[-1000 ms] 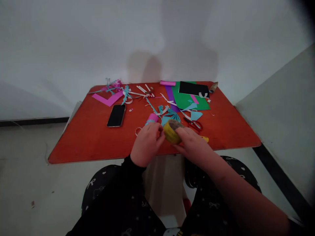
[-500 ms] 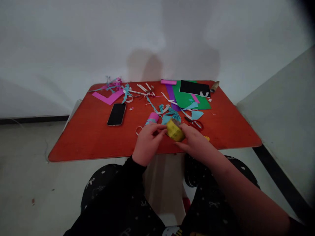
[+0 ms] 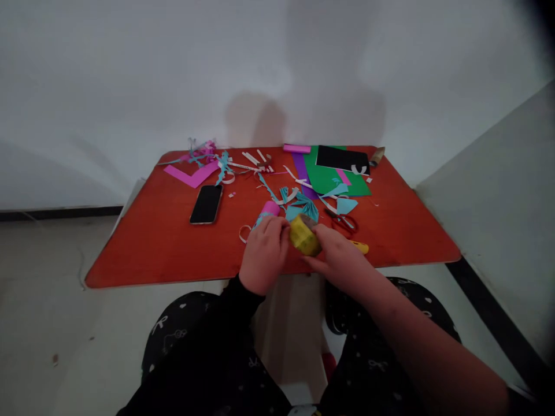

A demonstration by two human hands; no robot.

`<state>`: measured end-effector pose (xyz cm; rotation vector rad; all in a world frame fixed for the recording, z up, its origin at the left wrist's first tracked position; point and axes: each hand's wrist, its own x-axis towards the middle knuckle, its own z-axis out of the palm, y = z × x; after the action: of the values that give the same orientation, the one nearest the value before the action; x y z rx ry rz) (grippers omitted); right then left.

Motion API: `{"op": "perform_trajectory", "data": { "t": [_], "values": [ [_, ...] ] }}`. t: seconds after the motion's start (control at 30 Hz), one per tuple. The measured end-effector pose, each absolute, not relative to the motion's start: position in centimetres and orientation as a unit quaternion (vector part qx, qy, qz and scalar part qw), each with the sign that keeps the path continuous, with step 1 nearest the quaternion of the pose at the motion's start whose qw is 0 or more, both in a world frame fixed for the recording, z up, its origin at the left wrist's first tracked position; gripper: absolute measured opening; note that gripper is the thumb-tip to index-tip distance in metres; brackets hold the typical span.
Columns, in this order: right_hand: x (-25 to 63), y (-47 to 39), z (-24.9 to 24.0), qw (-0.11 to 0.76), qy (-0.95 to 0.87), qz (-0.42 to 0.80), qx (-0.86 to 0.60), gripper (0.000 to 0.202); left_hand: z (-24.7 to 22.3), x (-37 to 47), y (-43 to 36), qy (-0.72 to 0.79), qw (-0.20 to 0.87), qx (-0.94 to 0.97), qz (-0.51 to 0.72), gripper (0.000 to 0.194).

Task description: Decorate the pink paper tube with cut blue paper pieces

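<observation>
A yellow roll of tape (image 3: 305, 236) is tilted above the table's front edge, gripped from the right by my right hand (image 3: 340, 257). Close to its left side is my left hand (image 3: 265, 251), its fingers pinched together; whatever they hold is too small to make out. Partly behind my left hand lies a pink and blue paper roll (image 3: 269, 209). Folded blue paper (image 3: 306, 207) sits just beyond the tape. Dark-handled scissors (image 3: 342, 221) and a yellow cutter (image 3: 361, 247) rest to the right, the cutter partly covered by my right hand.
The red table (image 3: 147, 248) stands against a wall. It bears a phone (image 3: 206, 204), a pink paper corner (image 3: 191, 175), paper scraps (image 3: 202, 151), green sheets (image 3: 358, 185), a black sheet (image 3: 342, 157) and a pink roll (image 3: 297, 148).
The yellow tape has shifted slightly left and down with my right hand. The fingers of my left hand have drawn together. More of the yellow cutter shows.
</observation>
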<state>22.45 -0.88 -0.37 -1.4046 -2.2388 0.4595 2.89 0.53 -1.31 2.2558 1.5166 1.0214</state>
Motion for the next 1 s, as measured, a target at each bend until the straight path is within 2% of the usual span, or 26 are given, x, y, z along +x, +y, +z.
{"op": "perform_trajectory", "data": {
  "t": [0.27, 0.5, 0.8, 1.0],
  "values": [
    [22.7, -0.9, -0.7, 0.219, -0.814, 0.167, -0.512, 0.031, -1.0, 2.4, 0.8, 0.504, 0.206, 0.766, 0.342, 0.011],
    [22.0, -2.3, -1.0, 0.226, -0.774, 0.241, -0.540, 0.033, -1.0, 2.5, 0.0, 0.511, 0.181, 0.775, 0.326, 0.013],
    [21.2, -5.9, -0.9, 0.193, -0.747, 0.209, -0.601, 0.038, 1.1, 2.5, -3.0, 0.483, 0.160, 0.811, 0.289, 0.011],
    [21.4, -8.0, -2.0, 0.196, -0.742, 0.201, -0.609, 0.038, 1.3, 1.8, -3.2, 0.464, 0.286, 0.794, 0.270, 0.013]
  ]
}}
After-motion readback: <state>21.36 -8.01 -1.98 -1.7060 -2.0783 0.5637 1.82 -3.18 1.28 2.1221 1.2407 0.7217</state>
